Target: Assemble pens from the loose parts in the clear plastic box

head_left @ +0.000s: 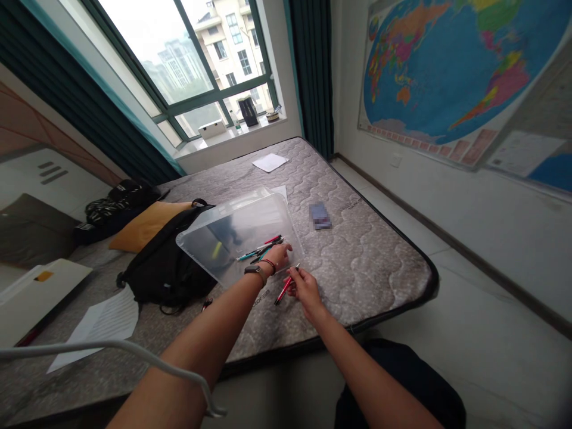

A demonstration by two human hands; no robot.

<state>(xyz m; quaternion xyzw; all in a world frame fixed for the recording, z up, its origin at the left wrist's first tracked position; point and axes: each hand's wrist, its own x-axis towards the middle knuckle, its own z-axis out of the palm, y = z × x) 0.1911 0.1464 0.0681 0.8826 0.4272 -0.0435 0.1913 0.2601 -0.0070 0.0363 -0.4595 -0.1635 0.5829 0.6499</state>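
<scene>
Pens at Clear Plastic Box; Right Hand Gripping Red Pen

The right hand (306,291) is holding a red pen (283,291) between its fingers, just beyond the near edge of a clear plastic box (232,221); its grip is closed on the pen, whose dark end is pointing down toward the mattress (366,256). The left hand (279,255) is positioned just beside a cluster of pens (259,252), its fingers bent; from this angle, whether its grip is open or closed cannot be told. The cluster is lying within the outline of the box, showing red, teal and dark barrels. A watch (255,271) and a red bracelet (269,264) are encircling the left wrist.

A black bag (172,271) is lying just left of the box, with an orange cushion (145,227) beside it. A blurred item (320,215) is lying right of the box. A white sheet (270,162) is resting toward the window, and a printed page (100,322) is lying at lower left.
</scene>
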